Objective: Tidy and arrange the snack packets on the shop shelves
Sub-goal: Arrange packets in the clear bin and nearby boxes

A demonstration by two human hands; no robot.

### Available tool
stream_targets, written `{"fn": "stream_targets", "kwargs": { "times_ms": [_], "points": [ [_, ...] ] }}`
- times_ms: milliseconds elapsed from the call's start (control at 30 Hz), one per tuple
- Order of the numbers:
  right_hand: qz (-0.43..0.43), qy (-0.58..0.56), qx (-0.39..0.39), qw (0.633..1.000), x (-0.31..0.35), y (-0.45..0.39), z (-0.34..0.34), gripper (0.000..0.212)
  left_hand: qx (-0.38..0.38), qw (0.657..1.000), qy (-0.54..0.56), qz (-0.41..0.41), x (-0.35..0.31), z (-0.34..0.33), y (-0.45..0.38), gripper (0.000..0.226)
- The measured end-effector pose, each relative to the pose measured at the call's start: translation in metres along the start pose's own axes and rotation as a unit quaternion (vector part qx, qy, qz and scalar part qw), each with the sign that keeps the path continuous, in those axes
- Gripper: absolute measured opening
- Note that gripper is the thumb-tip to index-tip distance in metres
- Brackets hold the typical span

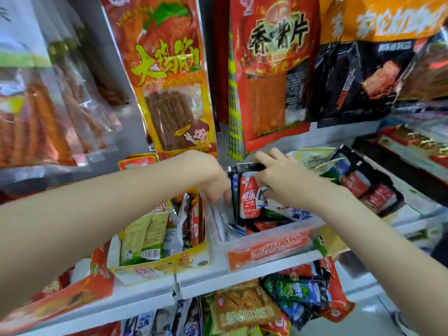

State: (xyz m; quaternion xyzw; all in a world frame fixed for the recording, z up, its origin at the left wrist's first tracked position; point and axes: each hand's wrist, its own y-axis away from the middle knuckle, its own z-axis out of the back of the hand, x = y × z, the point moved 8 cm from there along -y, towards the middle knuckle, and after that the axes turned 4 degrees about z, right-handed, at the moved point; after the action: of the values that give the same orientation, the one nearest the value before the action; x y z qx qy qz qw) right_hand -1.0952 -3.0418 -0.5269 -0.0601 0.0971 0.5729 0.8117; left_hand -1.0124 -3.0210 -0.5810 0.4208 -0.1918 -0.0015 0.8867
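1. The left hand (213,180) reaches in from the near left, forearm stretched across the shelf, wrist bent downward. Its fingers dip into the left end of a clear plastic bin (266,241); I cannot tell whether they pinch anything.
2. The right hand (278,180) comes in from the near right, knuckles up, fingers curled over the top edge of a black packet printed with a red can (247,197), gripping it upright.
3. That packet stands in the clear bin, between the two hands, with other small packets heaped to its right.
4. A yellow cardboard box (169,263) of green-and-yellow packets sits just left of the bin.
5. Large red and orange snack bags (167,76) hang behind, on the far side.
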Motion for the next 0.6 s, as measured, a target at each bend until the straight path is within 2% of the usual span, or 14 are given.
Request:
{"fn": "stream_targets", "kwargs": {
  "times_ms": [167, 200, 267, 400, 533, 600],
  "points": [
    [-0.014, -0.021, -0.015, 1.0, -0.003, 0.004, -0.005, 0.018, 0.031, 0.985, -0.165, 0.032, -0.01, -0.026, -0.017, 0.044],
    [-0.013, -0.025, -0.014, 1.0, -0.004, 0.003, -0.005, 0.018, 0.022, 0.985, -0.164, 0.047, -0.008, -0.028, -0.02, 0.042],
    [-0.011, -0.028, -0.013, 0.999, -0.004, 0.003, -0.005, 0.019, -0.008, 0.993, -0.106, 0.052, -0.002, -0.025, -0.018, 0.038],
    [0.0, -0.039, -0.032, 0.999, -0.004, 0.002, -0.005, 0.017, -0.07, 0.997, 0.012, 0.007, 0.0, -0.014, -0.004, 0.026],
    [0.007, -0.064, -0.032, 0.997, -0.003, 0.003, -0.005, 0.015, -0.094, 0.995, 0.01, 0.022, 0.003, -0.011, 0.006, 0.025],
    [0.006, -0.075, -0.031, 0.997, -0.004, 0.003, -0.004, 0.007, -0.109, 0.994, 0.023, 0.014, 0.006, -0.008, 0.012, 0.028]
  ]
}}
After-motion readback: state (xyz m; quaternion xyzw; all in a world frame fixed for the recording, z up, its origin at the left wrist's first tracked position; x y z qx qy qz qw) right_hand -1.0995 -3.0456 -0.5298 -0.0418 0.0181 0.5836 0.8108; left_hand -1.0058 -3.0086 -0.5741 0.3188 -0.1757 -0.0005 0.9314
